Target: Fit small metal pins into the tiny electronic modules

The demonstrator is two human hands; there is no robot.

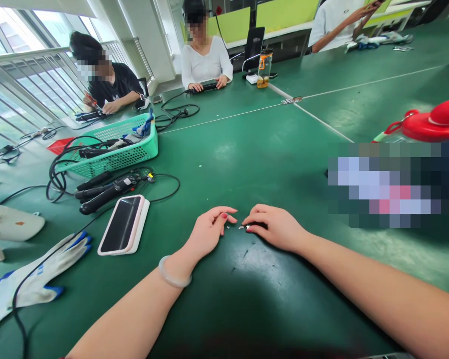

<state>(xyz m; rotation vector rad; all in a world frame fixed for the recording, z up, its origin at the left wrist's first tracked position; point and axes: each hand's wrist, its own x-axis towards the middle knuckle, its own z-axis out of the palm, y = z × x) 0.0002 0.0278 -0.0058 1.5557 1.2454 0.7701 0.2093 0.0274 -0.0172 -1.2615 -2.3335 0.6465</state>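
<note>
My left hand (206,230), with a pale bangle (174,272) at the wrist, rests on the green table (224,169). Its index finger is stretched out and the thumb is apart from it, with nothing visible between them. Just by its fingertips lies a tiny pale bit (228,228). Facing it, my right hand (279,225) has thumb and index finger brought close together at a small silvery-white piece (247,227). Another tiny light piece (241,228) lies at the tip of that index finger. These pieces are too small to name.
Left of my hands lie a phone (122,225), black corded tools (108,193), a green basket (119,154) and a white-blue glove (41,279). A red object (430,122) and a blurred patch are at right. Several people sit across the table, near a bottle (264,70).
</note>
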